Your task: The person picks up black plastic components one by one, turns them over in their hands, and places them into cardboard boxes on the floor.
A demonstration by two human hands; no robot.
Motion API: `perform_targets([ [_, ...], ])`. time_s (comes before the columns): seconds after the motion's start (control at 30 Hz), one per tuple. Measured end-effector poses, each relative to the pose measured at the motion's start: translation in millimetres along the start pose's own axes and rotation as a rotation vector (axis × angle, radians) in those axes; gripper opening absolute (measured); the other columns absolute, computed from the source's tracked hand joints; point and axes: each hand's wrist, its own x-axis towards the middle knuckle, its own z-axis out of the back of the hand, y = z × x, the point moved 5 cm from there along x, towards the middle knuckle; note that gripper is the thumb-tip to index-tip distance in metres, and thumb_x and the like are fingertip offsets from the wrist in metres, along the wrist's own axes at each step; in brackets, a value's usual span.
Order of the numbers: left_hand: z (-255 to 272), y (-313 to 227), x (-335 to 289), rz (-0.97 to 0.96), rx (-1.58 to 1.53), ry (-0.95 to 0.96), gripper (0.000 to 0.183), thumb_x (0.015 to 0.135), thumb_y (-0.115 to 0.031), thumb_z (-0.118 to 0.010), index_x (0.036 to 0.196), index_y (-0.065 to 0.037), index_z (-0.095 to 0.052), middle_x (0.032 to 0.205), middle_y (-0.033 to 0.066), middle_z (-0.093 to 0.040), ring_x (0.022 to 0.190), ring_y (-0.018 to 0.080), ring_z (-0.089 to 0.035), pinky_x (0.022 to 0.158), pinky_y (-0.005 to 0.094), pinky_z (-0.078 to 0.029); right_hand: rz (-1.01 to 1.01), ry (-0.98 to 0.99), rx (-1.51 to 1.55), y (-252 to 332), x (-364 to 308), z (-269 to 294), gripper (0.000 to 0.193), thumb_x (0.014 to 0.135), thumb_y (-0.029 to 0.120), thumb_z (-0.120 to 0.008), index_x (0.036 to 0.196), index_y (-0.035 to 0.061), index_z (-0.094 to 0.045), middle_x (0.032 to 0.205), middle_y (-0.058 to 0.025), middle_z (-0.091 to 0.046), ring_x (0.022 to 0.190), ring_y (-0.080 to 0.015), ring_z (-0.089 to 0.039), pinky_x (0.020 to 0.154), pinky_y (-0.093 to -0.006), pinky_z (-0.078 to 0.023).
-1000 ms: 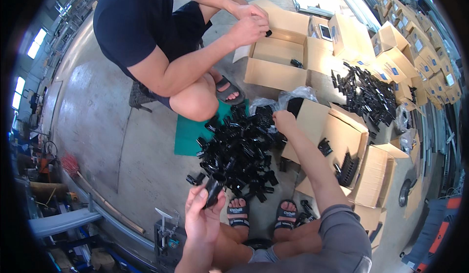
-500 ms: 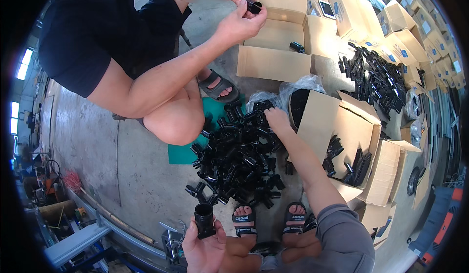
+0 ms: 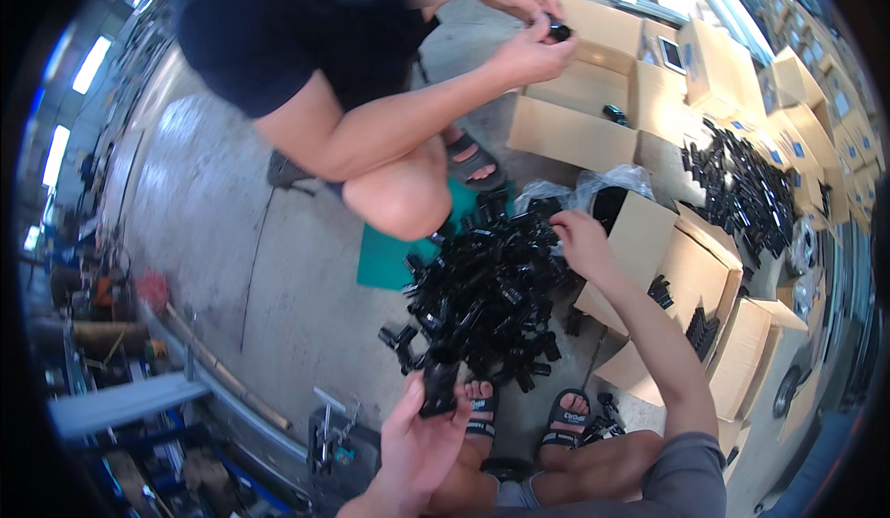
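My left hand (image 3: 422,444) grips a black tubular plastic fitting (image 3: 439,386) and holds it up in front of the near edge of the pile. At the pile's right side, my right hand (image 3: 586,243) has its fingers closed together; what they hold, if anything, is too small to make out. Between my feet and the co-worker lies the heap of black plastic fittings (image 3: 491,286), partly on a green mat (image 3: 382,260). Across from me, a co-worker's hands (image 3: 528,40) hold another black fitting (image 3: 556,29) over an open carton.
The open far carton (image 3: 575,133) holds a black fitting. To my right, another open carton (image 3: 691,263) contains black parts, beside clear plastic bags (image 3: 612,180). Farther right lies a second heap of black parts (image 3: 742,189). At left are a broom (image 3: 222,360) and a metal-framed bench (image 3: 130,405).
The whole view has shifted, with the scene moving right. My right hand has drawn slightly back from the pile's edge. The fitting stays in my left hand.
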Motion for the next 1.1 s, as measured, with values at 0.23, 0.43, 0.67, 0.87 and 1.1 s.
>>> perform_targets([
  [0.23, -14, 8, -11, -0.023, -0.015, 0.136, 0.025, 0.099, -0.024, -0.058, 0.115, -0.004, -0.061, 0.106, 0.0097, -0.067, 0.095, 0.0166, -0.065, 0.088, 0.0309, -0.055, -0.082, -0.016, 0.574, 202, -110, 132, 0.005, 0.088, 0.004, -0.069, 0.092, 0.0003, -0.07, 0.09, -0.0087, -0.073, 0.077, -0.0124, -0.067, 0.072, -0.027, -0.053],
  [0.43, -55, 45, -46, -0.051, 0.01, 0.247, 0.015, 0.096, -0.02, -0.066, 0.105, -0.01, -0.059, 0.104, 0.0051, -0.066, 0.099, 0.0144, -0.064, 0.09, 0.0307, -0.051, 0.311, -0.364, 0.415, 273, -171, 170, 0.016, 0.076, -0.001, -0.079, 0.09, 0.0011, -0.071, 0.09, -0.0119, -0.074, 0.071, -0.0183, -0.069, 0.061, -0.0268, -0.055],
  [0.67, -83, 78, -79, -0.148, -0.027, 0.397, 0.008, 0.096, -0.013, -0.066, 0.101, -0.007, -0.065, 0.097, 0.0033, -0.068, 0.089, 0.0115, -0.064, 0.083, 0.0276, -0.051, 0.302, -0.706, 0.288, 277, -211, 193, 0.016, 0.078, -0.005, -0.077, 0.091, -0.0002, -0.069, 0.092, -0.0148, -0.073, 0.081, -0.0207, -0.071, 0.071, -0.0282, -0.055],
  [0.87, -88, 84, -87, -0.247, 0.08, 0.439, 0.004, 0.095, -0.011, -0.066, 0.099, -0.01, -0.068, 0.096, 0.0016, -0.068, 0.09, 0.0107, -0.063, 0.082, 0.026, -0.051, 0.182, -0.778, 0.495, 272, -225, 195, 0.015, 0.079, -0.003, -0.077, 0.093, -0.0021, -0.07, 0.091, -0.015, -0.073, 0.08, -0.0201, -0.071, 0.071, -0.0276, -0.054],
  [1.1, -92, 87, -84, -0.336, 0.138, 0.453, 0.004, 0.095, -0.011, -0.066, 0.098, -0.011, -0.068, 0.099, 0.0011, -0.069, 0.091, 0.0104, -0.063, 0.084, 0.0281, -0.05, 0.114, -0.754, 0.481, 272, -221, 202, 0.015, 0.083, -0.005, -0.072, 0.099, -0.0037, -0.072, 0.093, -0.0101, -0.071, 0.081, -0.0131, -0.067, 0.073, -0.0249, -0.052],
])
